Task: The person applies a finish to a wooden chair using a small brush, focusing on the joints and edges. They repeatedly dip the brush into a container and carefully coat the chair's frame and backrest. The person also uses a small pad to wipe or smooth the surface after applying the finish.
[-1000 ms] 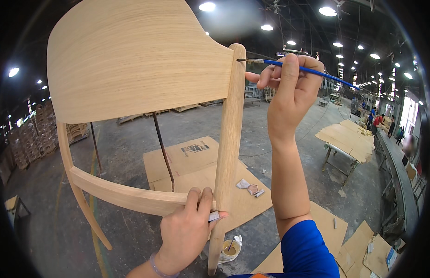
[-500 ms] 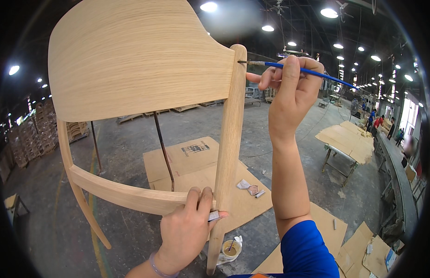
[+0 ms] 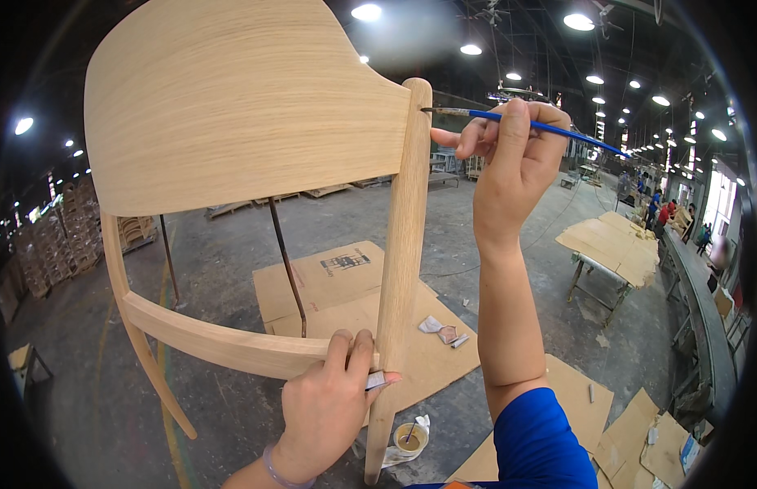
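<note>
A pale wooden chair frame (image 3: 248, 106) with a broad curved backrest stands tilted before me. My right hand (image 3: 517, 167) pinches a thin paintbrush (image 3: 550, 128) with a blue handle; its dark tip meets the upper right post (image 3: 407, 228) beside the backrest's end. The little finger reaches out toward that post. Lower down, my left hand (image 3: 325, 407) is wrapped over the curved lower rail (image 3: 224, 332) where it joins the post. A small pale folded piece (image 3: 376, 381), perhaps sandpaper, sits between its thumb and fingers.
A cup of tan liquid with a stick (image 3: 409, 438) stands on the floor by the post's foot. Cardboard sheets (image 3: 313, 277) and crumpled scraps (image 3: 440, 328) lie beneath. A cardboard-topped table (image 3: 611, 244) and a long conveyor (image 3: 696, 318) are at right, with people farther back.
The chair post has shifted very slightly left in view. The brush tip remains at the post, and both hands keep nearly the same places.
</note>
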Demonstrator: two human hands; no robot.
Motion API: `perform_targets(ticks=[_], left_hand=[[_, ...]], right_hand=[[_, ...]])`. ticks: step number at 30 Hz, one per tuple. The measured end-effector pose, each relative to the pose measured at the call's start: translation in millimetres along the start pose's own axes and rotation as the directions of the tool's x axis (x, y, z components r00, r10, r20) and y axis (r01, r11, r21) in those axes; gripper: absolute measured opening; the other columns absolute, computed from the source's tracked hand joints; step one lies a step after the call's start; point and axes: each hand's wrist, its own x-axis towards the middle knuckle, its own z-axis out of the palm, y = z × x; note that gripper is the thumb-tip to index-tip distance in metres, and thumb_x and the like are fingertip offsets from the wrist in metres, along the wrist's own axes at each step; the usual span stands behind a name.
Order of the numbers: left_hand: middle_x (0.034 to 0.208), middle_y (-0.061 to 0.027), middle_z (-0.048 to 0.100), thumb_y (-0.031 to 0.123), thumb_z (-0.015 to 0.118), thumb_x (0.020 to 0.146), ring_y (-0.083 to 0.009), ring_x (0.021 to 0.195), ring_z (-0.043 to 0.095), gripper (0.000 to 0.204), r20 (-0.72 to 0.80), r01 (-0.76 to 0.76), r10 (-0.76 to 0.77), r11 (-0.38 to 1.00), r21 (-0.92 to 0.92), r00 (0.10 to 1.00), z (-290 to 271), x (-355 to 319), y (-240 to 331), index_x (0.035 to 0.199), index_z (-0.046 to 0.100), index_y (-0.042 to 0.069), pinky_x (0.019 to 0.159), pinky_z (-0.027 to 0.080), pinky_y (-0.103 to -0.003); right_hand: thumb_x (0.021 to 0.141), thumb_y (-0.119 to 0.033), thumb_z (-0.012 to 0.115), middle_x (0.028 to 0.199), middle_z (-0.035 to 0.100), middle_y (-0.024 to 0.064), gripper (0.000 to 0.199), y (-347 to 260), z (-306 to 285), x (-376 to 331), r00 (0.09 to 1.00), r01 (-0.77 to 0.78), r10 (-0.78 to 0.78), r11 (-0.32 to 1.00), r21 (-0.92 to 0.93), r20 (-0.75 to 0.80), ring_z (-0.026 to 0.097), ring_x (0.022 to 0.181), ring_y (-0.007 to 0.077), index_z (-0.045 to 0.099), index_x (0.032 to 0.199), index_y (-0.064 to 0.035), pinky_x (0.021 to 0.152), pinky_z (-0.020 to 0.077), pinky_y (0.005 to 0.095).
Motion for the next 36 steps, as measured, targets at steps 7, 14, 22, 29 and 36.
perform_targets(ticks=[7,14,22,29,36], left_hand=[[0.106,-0.0051,0.067,0.057,0.078,0.084,-0.0190,0.062,0.070,0.065,0.016,0.024,-0.024,0.999,-0.021,1.000,-1,1,-3,0.123,0.072,0.006,0.051,0.055,-0.031],[0.105,-0.0052,0.067,0.057,0.078,0.084,-0.0194,0.061,0.070,0.063,-0.013,0.019,-0.019,1.000,0.000,1.000,1,0,-5,0.123,0.071,0.007,0.051,0.055,-0.032],[0.104,-0.0055,0.066,0.055,0.079,0.084,-0.0197,0.061,0.070,0.062,-0.018,0.022,-0.022,1.000,0.002,1.000,3,1,-10,0.123,0.071,0.007,0.051,0.055,-0.032],[0.104,-0.0057,0.066,0.055,0.079,0.084,-0.0205,0.062,0.070,0.062,-0.004,0.026,-0.026,1.000,0.004,1.000,4,1,-14,0.122,0.071,0.007,0.051,0.055,-0.033],[0.106,-0.0066,0.067,0.054,0.080,0.084,-0.0209,0.062,0.071,0.061,-0.008,0.030,-0.030,1.000,-0.003,1.000,4,0,-16,0.122,0.071,0.006,0.052,0.056,-0.033]], right_hand=[[0.115,-0.018,0.049,0.083,0.053,0.0052,0.016,1,6,-2,1.000,-0.014,0.014,1.000,0.012,-0.015,0.064,0.064,0.0149,0.043,0.111,-0.0041,0.064,0.0698,0.0414],[0.116,-0.018,0.048,0.085,0.053,0.0055,0.015,4,9,-4,1.000,-0.023,0.023,1.000,-0.006,0.000,0.064,0.064,0.0143,0.043,0.112,-0.0041,0.065,0.0700,0.0412],[0.116,-0.018,0.047,0.086,0.054,0.0063,0.016,8,12,-6,0.999,-0.038,0.038,0.999,0.002,-0.009,0.065,0.064,0.0149,0.043,0.112,-0.0037,0.064,0.0703,0.0410],[0.115,-0.018,0.048,0.085,0.054,0.0063,0.016,11,18,-6,0.999,-0.037,0.038,0.999,0.037,-0.032,0.065,0.065,0.0151,0.043,0.113,-0.0033,0.063,0.0706,0.0413],[0.115,-0.018,0.049,0.085,0.053,0.0062,0.016,10,20,-6,0.998,-0.053,0.053,0.999,0.010,-0.038,0.065,0.066,0.0147,0.044,0.113,-0.0034,0.064,0.0709,0.0422]])
